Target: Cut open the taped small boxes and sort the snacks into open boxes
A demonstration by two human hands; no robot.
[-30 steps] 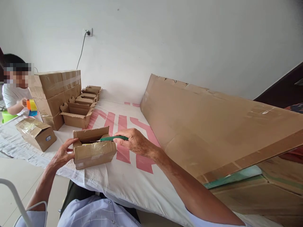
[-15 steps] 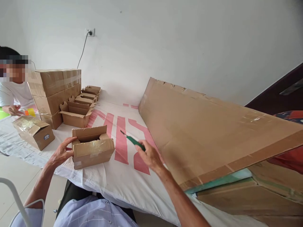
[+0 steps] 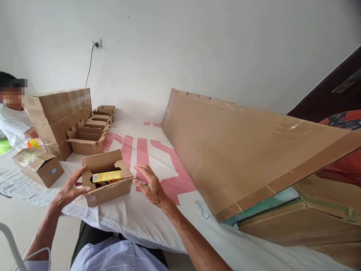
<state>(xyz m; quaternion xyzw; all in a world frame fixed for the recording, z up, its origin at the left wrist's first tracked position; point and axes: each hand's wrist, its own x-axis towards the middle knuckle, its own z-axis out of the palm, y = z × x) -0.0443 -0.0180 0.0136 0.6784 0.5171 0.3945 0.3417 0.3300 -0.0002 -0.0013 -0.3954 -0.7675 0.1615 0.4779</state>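
Note:
A small cardboard box [image 3: 108, 194] stands open on the white cloth [image 3: 146, 218] in front of me. Its flaps are up and a yellow packet [image 3: 107, 176] lies inside. My left hand [image 3: 67, 192] grips the box's left end, thumb on the top edge. My right hand [image 3: 149, 186] hovers just right of the box with its fingers spread, close to the box's right wall. A sliver of the green cutter [image 3: 146, 184] shows on the cloth under that hand.
A large flat cardboard sheet [image 3: 239, 150] slopes across the right side. Taped boxes [image 3: 56, 113] are stacked at back left, with a row of open boxes [image 3: 87, 137] beside them and one sealed box [image 3: 39, 165] nearer. Another person [image 3: 12, 120] sits at far left.
My right hand drew the green cutter away from the box top, set it down on the cloth and came back empty. The box's front flap is now open, showing the yellow packet.

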